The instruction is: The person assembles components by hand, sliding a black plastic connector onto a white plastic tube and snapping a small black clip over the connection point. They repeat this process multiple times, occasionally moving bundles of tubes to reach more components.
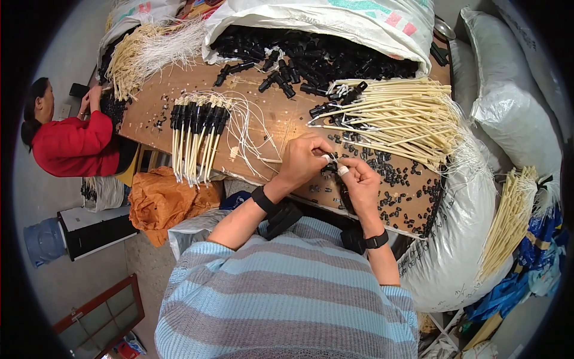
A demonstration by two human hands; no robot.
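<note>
My left hand (pixel 304 159) is closed in a pinch around a thin cream tube (pixel 272 160), whose end sticks out to the left of the hand. My right hand (pixel 361 184) meets it fingertip to fingertip over the front of the table, also pinching. Between the fingertips a white tip and a small dark part show, too small to make out. A black plastic connector (pixel 345 196) sits against the right palm, partly hidden by the fingers. White tape or a finger cover wraps a right-hand digit. Small black parts (pixel 391 173) lie scattered around the right hand.
Left on the brown table (pixel 161 128) lies a row of cream tubes with black connectors (pixel 199 122) and loose white wires. A bundle of cream tubes (pixel 400 116) lies right. A white sack (pixel 323 21) spills black connectors behind. A person in red (pixel 75 140) works far left. Stuffed sacks (pixel 460 221) crowd the right.
</note>
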